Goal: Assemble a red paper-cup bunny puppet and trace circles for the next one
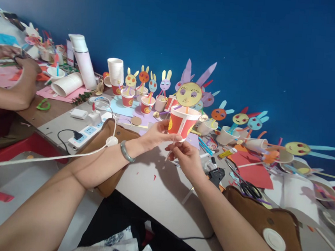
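A red and white paper cup (182, 123) is upright in my left hand (156, 135), whose fingers wrap round its lower side. Above the rim rises a yellow paper rabbit face (188, 94) with long purple ears, on an orange stem going into the cup. Just under the cup, my right hand (185, 158) pinches a thin pale stick (167, 156); whether the stick joins the cup's base is hidden by fingers. Behind stand several similar paper-cup rabbits, among them a yellow-faced one (128, 98) and an orange-faced one (218, 114).
A power strip (87, 135) with plugs and a white cable lies at left. Stacked cups (115, 71) and a white bottle (83, 61) stand behind. Black scissors (248, 187), a glue gun (216, 176) and red paper (251, 168) lie at right. Another person's hands (23, 56) work at far left.
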`<state>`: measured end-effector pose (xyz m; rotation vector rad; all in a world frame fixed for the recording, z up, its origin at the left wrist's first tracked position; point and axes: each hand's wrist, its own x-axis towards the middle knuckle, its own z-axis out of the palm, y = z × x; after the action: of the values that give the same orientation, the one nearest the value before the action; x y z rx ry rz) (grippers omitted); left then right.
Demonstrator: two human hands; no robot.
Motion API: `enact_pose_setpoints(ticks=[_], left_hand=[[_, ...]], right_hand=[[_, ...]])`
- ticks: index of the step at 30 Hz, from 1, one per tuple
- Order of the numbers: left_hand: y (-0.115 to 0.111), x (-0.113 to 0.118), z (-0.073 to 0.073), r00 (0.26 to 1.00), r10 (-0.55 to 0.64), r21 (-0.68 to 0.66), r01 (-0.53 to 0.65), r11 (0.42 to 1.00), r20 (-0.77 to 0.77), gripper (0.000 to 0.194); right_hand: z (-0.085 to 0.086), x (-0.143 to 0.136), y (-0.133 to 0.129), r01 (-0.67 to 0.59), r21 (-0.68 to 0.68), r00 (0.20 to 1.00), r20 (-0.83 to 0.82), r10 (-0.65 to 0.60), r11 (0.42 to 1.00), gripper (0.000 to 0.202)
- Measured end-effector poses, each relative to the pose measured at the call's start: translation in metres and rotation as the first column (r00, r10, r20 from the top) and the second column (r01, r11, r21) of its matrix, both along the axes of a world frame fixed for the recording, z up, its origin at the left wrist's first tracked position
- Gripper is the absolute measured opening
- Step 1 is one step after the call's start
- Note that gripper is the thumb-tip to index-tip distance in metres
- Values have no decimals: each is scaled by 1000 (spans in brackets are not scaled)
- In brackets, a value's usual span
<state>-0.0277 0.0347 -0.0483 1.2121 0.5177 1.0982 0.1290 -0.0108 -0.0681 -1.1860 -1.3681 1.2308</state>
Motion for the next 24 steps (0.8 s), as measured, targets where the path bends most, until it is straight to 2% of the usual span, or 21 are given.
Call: enact_pose_setpoints(ticks=[12, 16, 24], left_hand=[[0, 2, 1, 1000, -22, -33, 22, 999, 2, 62], [0, 0, 2, 999, 39, -20, -39, 999, 9, 58], [0, -1, 5, 999, -47, -11, 47, 999, -16, 63]], right_hand=[[0, -1, -1, -27, 2, 1000, -8, 27, 1000, 38], [-1, -1, -1, -20, -26, 1000, -9, 19, 999, 38], [-3, 0, 2, -11, 24, 1000, 20, 10, 1000, 40]])
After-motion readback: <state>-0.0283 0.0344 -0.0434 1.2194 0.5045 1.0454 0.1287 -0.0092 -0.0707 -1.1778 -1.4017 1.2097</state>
